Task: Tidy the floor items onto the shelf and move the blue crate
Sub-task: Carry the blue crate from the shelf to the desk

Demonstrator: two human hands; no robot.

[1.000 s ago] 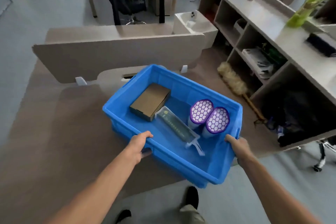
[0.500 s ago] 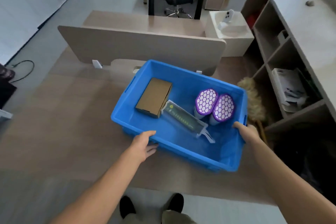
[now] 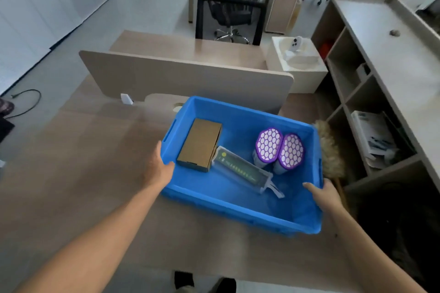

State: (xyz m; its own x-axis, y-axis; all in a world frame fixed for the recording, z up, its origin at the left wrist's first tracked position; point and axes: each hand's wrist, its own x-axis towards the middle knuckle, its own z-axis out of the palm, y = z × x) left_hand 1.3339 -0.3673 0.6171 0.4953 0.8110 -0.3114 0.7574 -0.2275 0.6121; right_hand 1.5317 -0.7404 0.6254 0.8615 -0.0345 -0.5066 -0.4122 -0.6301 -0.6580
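1. Blue crate [image 3: 240, 200] sits on the wooden desk [image 3: 71, 173], near its right end, beside the shelf unit [image 3: 357, 107].
2. Contents: cardboard box [image 3: 200, 145], clear pack [image 3: 240, 171], two purple-capped filters [image 3: 279, 148].
3. Left hand [image 3: 158, 169] clasps the left rim; right hand [image 3: 322, 194] clasps the near-right corner rim.
4. Step: setting down/positioning. Keep crate level, both grips even, so contents don't slide; clear the duster [image 3: 329, 152] alongside.
5. Vs 0.5 s ago: left hand shifted from front rim to left side.
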